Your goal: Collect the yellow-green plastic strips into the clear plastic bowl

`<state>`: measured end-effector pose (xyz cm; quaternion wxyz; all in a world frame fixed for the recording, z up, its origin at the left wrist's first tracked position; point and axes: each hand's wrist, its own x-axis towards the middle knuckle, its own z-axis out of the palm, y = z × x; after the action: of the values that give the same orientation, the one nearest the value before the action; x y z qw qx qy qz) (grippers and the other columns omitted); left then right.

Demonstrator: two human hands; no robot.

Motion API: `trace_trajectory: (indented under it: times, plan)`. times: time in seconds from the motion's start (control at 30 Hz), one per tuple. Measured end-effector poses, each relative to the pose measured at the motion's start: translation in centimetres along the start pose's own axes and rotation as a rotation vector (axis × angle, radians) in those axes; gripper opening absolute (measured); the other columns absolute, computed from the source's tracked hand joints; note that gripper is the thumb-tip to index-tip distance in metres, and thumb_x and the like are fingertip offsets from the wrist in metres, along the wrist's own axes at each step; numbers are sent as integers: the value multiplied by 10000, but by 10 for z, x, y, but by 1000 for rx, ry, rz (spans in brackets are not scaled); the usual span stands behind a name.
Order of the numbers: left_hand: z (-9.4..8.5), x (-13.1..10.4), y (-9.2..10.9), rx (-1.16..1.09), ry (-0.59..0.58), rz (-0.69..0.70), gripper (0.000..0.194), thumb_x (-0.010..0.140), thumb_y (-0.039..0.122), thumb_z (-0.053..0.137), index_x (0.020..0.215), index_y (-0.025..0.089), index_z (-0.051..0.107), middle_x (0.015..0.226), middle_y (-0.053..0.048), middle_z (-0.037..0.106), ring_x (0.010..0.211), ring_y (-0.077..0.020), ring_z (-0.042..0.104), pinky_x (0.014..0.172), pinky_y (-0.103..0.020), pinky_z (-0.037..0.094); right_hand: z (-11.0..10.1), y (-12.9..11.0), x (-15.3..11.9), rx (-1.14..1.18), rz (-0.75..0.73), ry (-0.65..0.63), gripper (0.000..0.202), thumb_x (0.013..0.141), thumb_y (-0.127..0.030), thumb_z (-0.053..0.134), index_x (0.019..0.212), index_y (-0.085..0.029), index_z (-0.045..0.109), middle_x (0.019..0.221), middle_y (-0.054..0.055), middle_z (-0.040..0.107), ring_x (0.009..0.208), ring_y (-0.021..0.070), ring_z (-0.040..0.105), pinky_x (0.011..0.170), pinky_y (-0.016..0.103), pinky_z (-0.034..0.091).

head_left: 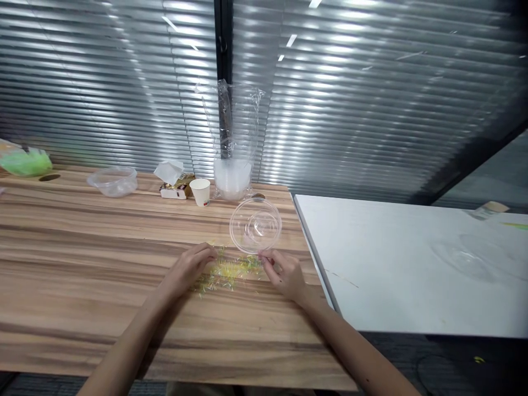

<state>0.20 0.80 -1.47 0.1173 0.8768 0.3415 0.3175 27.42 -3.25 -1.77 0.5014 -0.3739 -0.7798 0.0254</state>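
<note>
A loose pile of thin, shiny yellow-green shreds (231, 269) is spread on the wooden table between my two hands. My left hand (193, 266) rests at the left edge of the pile, its fingers curled and pressed together; what they hold is hidden. At the right end, my right hand (285, 274) has thumb and fingers pinched together, close to both the shreds and the near rim of a clear round plastic lid or shallow bowl (243, 226). Whatever sits in that pinch is too small to name.
Along the table's (103, 308) back stand a clear plastic bowl (115, 184), a tissue box (177, 190), a paper cup (201, 192) and bagged stacked containers (233, 179). A green bag (25, 162) lies far left. A white table (383, 275) adjoins on the right.
</note>
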Motion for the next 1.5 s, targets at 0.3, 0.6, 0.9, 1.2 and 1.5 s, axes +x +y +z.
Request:
trace_trajectory:
  times: [0.3,0.6,0.9,1.2,1.5]
  plan:
    - [-1,1,0,70,-36,-12,238,923,130,387,889,170,618,841,-43,625,767,-156,578,684,-240,433,2,2,-1,20,21,-27,160,898,-118,472,901,-178,620,805,43,716,626,132,644,561,224,475]
    - [-1,0,0,81,-89,-36,213,930,164,409,907,174,620,857,-48,620,780,-169,575,699,-259,435,0,-1,3,18,25,-45,184,906,-138,461,915,-175,641,708,16,690,507,105,563,510,215,419]
    - [1,-2,-1,90,-115,-52,207,904,139,411,880,172,614,845,-49,600,778,-173,553,700,-263,430,-1,0,3,65,68,-113,200,908,-147,455,950,-169,650,769,23,704,498,100,557,531,214,423]
    - [1,-1,0,97,-122,-54,231,915,132,389,888,174,615,866,-55,609,793,-176,562,716,-268,440,-1,0,3,78,111,-139,203,903,-155,460,957,-180,653,782,24,706,505,109,566,539,223,434]
    - [2,0,2,104,-148,-64,231,925,148,388,870,180,610,836,-43,603,758,-161,560,690,-247,433,-1,1,3,118,106,-163,201,896,-124,473,983,-173,647,828,21,708,544,112,581,548,218,440]
